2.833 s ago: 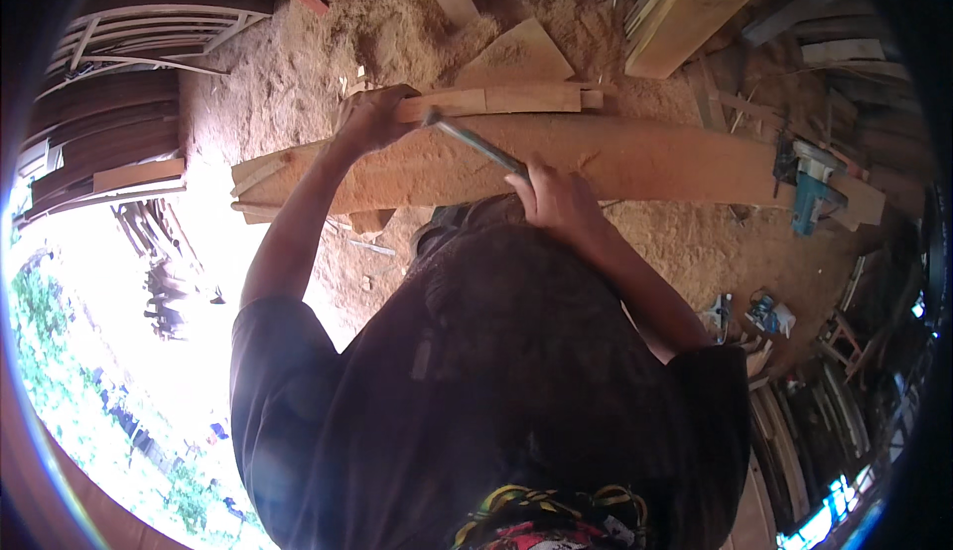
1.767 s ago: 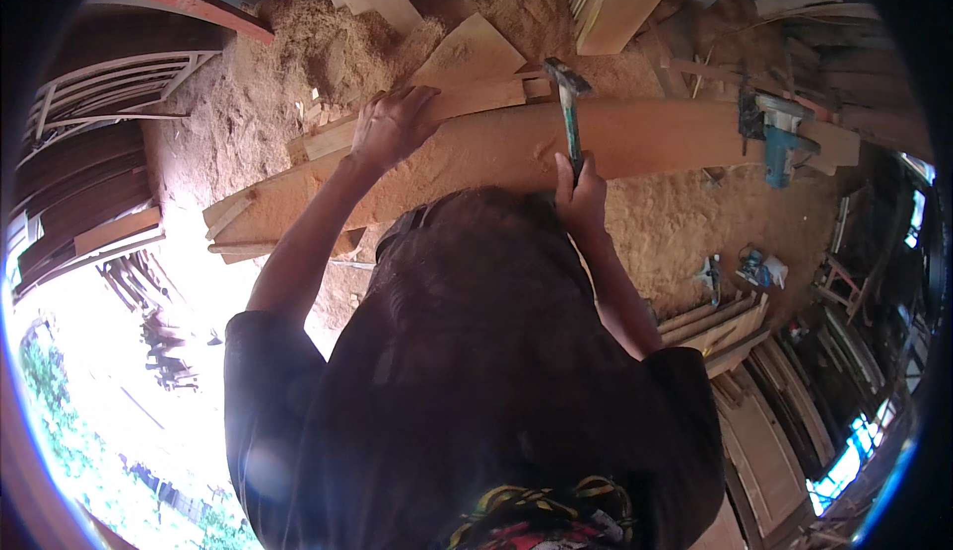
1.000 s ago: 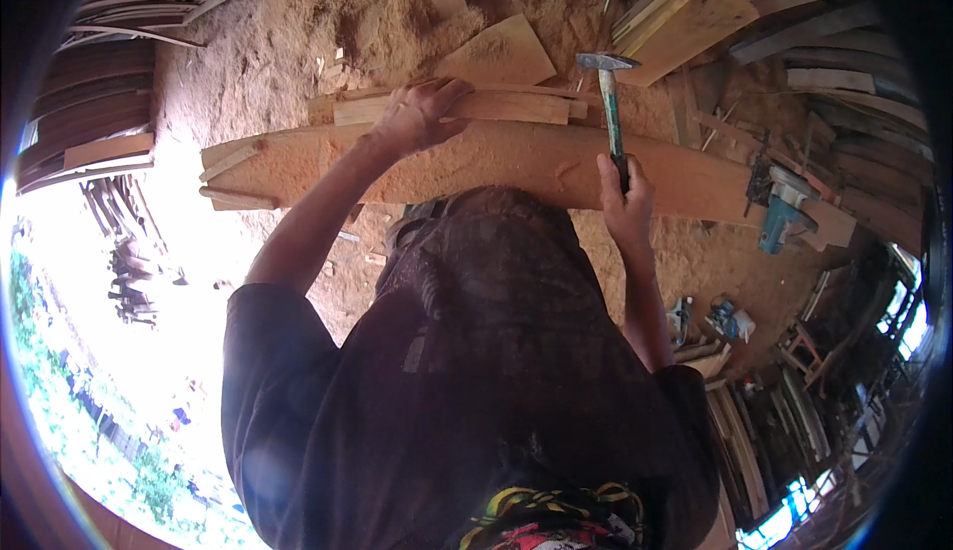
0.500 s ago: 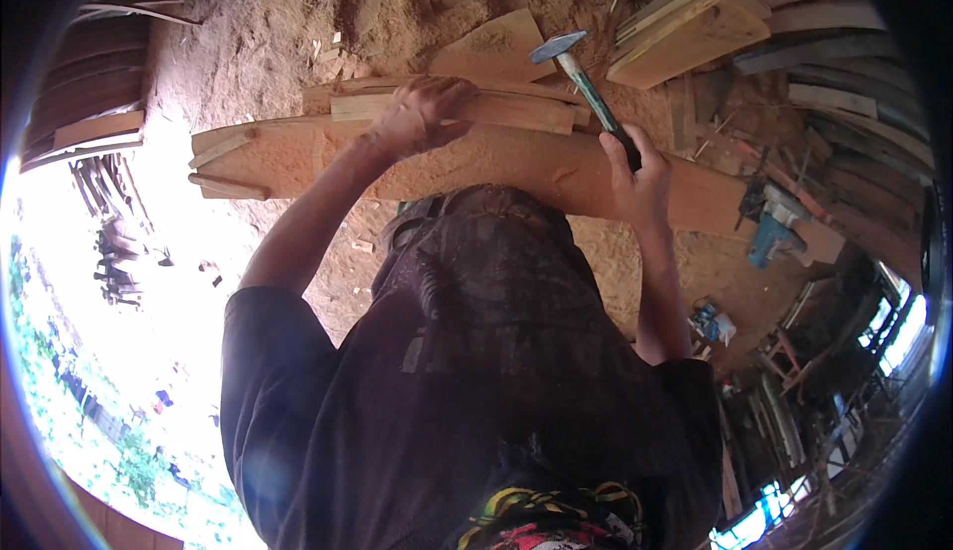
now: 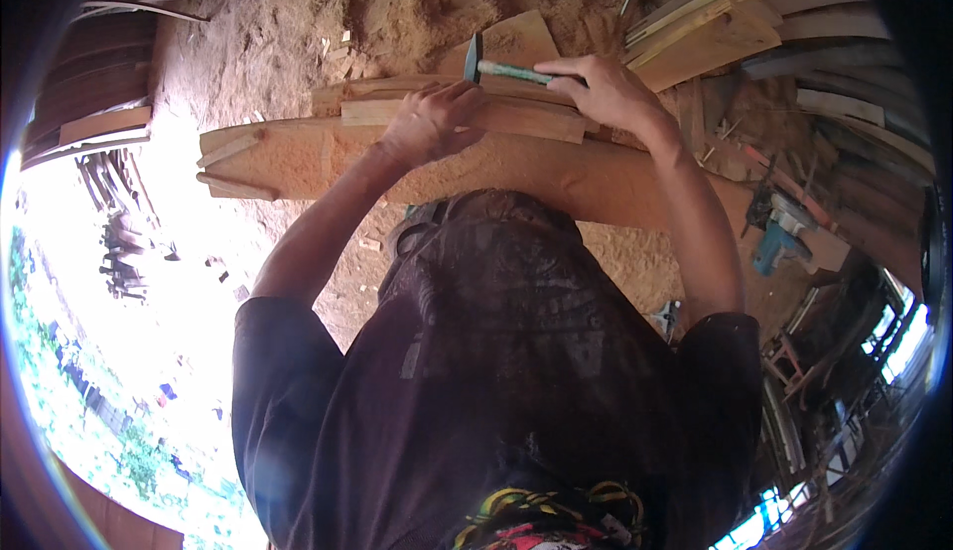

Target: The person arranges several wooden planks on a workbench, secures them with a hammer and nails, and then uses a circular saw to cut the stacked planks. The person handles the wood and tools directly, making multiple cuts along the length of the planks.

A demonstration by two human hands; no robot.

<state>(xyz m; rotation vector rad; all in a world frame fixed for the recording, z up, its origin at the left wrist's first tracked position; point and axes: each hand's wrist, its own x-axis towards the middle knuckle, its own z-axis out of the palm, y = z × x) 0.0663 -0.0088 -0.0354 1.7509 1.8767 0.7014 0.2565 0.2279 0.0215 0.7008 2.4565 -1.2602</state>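
1. Closest in, there's the person in a dark, dusty short-sleeved T-shirt (image 5: 496, 381), leaning right over the work.
2. Crossing in front of them is a long, wide, orange-brown wooden plank (image 5: 615, 185), with two thin wooden offcuts (image 5: 238, 191) out by its left end.
3. Straight-edged, pale tan wooden strip (image 5: 526, 121) lies along the plank's far side, roughly middle, with a longer, darker wooden piece (image 5: 342, 93) just behind it.
4. Left hand (image 5: 434, 125) is draped over the strip, left of its middle. Fingers are loosely curved and a bit spread, thumb sticking out on the near side. Can't tell from here if they're actually pinching the wood or just lying on it.
5. Right hand (image 5: 606, 93) is up above the strip's right part, fingers closed round the scuffed green handle of a steel-headed hammer (image 5: 511, 71). The handle's pretty much level, head pointing left, right next to the left fingertips. Couldn't say if it's touching the wood.
6. Off to the right, a teal and grey power saw (image 5: 779, 242) sits at the plank's right end.
7. Past all that: loose tan sawdust (image 5: 268, 54) all over the ground, a flat, pale, angular board (image 5: 521, 36) lying in it, and thick yellowish boards (image 5: 705, 49) stacked at the far right.
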